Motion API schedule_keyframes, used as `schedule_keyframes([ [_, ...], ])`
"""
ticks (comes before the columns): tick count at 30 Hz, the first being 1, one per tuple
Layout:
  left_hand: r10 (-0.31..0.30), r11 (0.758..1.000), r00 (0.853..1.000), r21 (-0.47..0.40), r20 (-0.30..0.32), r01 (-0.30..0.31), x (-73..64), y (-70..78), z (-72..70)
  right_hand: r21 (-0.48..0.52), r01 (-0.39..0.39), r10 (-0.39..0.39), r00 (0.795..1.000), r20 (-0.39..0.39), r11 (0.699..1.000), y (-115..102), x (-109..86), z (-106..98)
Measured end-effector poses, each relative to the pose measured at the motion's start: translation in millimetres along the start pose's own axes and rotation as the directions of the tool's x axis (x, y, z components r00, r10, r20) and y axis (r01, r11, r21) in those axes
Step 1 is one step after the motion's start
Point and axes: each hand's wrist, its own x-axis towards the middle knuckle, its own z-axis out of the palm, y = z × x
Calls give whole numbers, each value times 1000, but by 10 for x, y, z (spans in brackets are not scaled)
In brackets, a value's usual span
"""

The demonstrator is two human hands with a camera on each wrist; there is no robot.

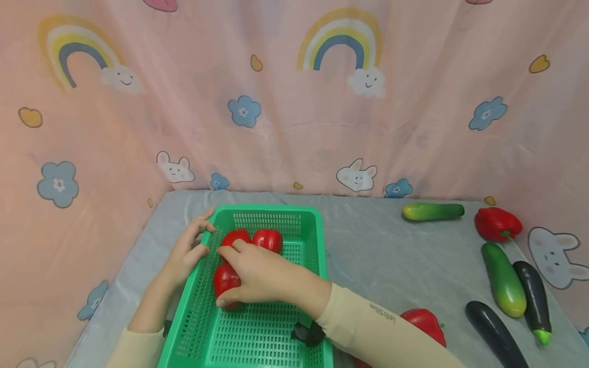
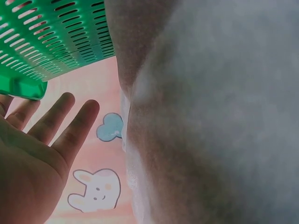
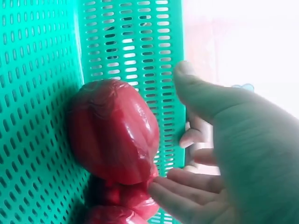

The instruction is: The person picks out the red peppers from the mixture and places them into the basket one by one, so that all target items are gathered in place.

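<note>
A green plastic basket [image 1: 325, 286] with slotted walls holds three red bell peppers. The nearest bell pepper [image 3: 112, 133] lies against the left wall, with two others, a left one [image 1: 235, 236] and a right one [image 1: 268, 239], behind it. My right hand [image 1: 259, 271] reaches in over the nearest pepper. In the right wrist view its thumb and fingers are spread apart beside that pepper, not closed round it, with fingertips close to the peppers behind. My left hand [image 1: 186, 253] is at the basket's left rim, its fingers extended along the outside; the left wrist view shows them mostly straight.
On the grey cloth [image 1: 368, 245] to the right lie a green-yellow vegetable [image 1: 432, 211], another red bell pepper [image 1: 497, 224], a larger green vegetable [image 1: 503, 281] and two dark eggplants, one [image 1: 534, 296] farther right. A red pepper [image 1: 425, 324] sits partly behind the right sleeve. A patterned pink curtain [image 1: 276, 153] stands behind.
</note>
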Motion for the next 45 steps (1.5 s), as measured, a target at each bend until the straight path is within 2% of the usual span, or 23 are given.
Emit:
schedule_keyframes([
  [7, 9, 1000, 1000, 18, 5, -9, 5, -1, 7, -11, 25, -25, 999, -44, 1000, -69, -53, -112],
  [16, -20, 999, 1000, 38, 16, 19, 3, -32, -9, -14, 28, -28, 997, -66, 1000, -153, -143, -280],
  [25, -35, 998, 999, 48, 26, 34, 22, -18, -34, 93, -16, 22, 998, -66, 996, -181, -293, -448],
  [37, -8, 999, 1000, 42, 10, 8, 34, 58, -31, 126, -36, 50, 993, -110, 991, -150, -485, -584],
  [45, -9, 999, 1000, 50, 9, 9, 35, 19, -26, 175, -43, 70, 985, -155, 984, -74, -632, -631],
])
